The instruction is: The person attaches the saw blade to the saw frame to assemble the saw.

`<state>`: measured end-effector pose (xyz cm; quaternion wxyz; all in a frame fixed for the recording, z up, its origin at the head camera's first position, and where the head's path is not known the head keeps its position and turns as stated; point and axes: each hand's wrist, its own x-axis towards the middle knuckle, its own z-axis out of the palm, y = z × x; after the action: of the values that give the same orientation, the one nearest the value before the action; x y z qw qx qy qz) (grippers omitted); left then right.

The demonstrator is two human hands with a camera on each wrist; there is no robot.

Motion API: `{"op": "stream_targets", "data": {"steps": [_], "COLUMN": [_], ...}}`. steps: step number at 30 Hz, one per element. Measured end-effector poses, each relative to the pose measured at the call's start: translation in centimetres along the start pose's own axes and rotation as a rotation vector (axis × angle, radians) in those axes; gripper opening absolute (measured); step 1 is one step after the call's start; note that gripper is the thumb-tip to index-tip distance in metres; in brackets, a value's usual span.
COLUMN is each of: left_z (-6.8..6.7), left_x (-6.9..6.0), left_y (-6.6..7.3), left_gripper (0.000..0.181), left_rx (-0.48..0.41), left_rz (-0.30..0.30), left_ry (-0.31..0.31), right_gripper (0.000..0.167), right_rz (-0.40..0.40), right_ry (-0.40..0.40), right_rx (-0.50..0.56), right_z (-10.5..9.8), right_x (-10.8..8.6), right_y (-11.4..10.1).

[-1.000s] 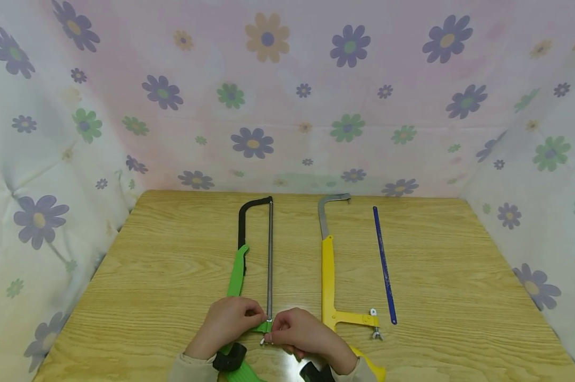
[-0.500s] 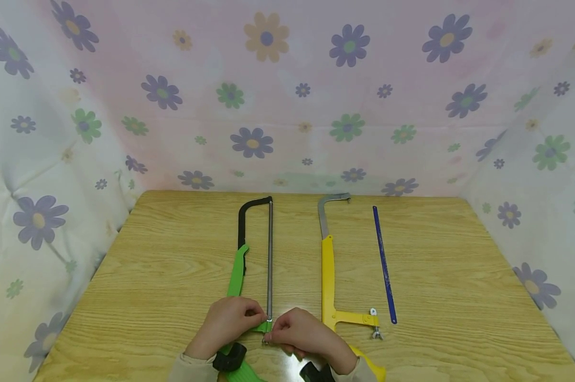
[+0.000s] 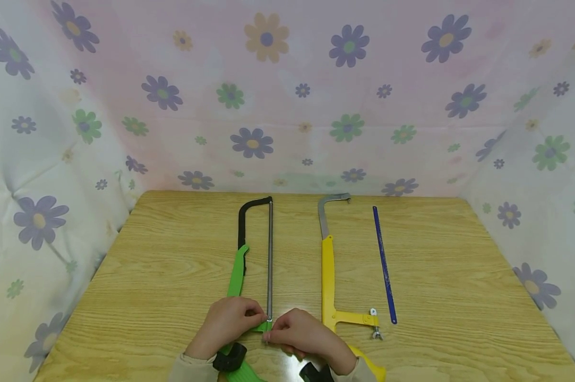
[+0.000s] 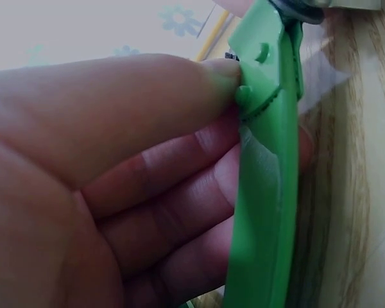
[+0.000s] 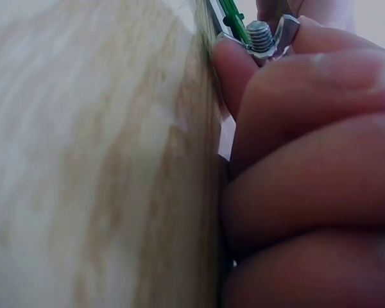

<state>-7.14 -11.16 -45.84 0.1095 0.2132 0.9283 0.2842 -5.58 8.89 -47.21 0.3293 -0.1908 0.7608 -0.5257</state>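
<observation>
A green hacksaw [image 3: 236,273] lies on the table, its black front arm bent over and a grey blade [image 3: 270,260] running down its right side. My left hand [image 3: 232,318] grips the green frame's lower arm by the blade's near end. In the left wrist view the thumb presses one side of the green frame [image 4: 260,212], with fingers behind it. My right hand [image 3: 301,331] pinches a wing nut [image 5: 285,35] at the end of that arm. A threaded bolt end [image 5: 261,35] pokes out of the nut in the right wrist view.
To the right lies a yellow hacksaw frame [image 3: 327,281] with no blade on it and its own wing nut [image 3: 377,333]. Farther right is a loose blue blade [image 3: 385,265]. Flowered cloth [image 3: 287,106] walls the wooden table [image 3: 172,254] at the back and sides.
My right fingers have shifted slightly at the wing nut, whose visible wing has turned. My left hand and both hacksaws have stayed in place.
</observation>
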Motion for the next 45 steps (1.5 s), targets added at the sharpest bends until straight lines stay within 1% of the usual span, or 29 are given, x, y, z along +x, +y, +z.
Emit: {"op": "stream_targets", "data": {"steps": [13,23,30,36,40,45], "left_z": [-0.11,0.29,0.3,0.31,0.31,0.32], "left_x": [-0.04,0.0,0.01,0.03,0.06,0.0], "left_y": [0.17,-0.23,-0.32,-0.29,-0.27,-0.3], "left_gripper": [0.014,0.015,0.015,0.014,0.015,0.015], "left_rx": [0.008,0.008,0.002,0.013,0.023,0.019], "left_rz": [-0.003,-0.003,0.001,0.005,0.006,0.009], "left_ry": [0.003,0.008,0.014,0.019,0.024,0.022], "right_gripper": [0.037,0.033,0.027,0.025,0.025,0.03], "right_rz": [0.011,0.011,0.017,0.034,0.028,0.025], "right_ry": [-0.035,-0.031,-0.016,-0.005,-0.003,-0.012], "right_rx": [0.063,0.062,0.08,0.075,0.059,0.054], "right_z": [-0.11,-0.05,0.01,-0.05,-0.04,-0.07], "right_x": [0.01,0.16,0.04,-0.13,-0.11,-0.09], "right_y": [0.1,0.45,0.22,-0.05,-0.08,0.02]}}
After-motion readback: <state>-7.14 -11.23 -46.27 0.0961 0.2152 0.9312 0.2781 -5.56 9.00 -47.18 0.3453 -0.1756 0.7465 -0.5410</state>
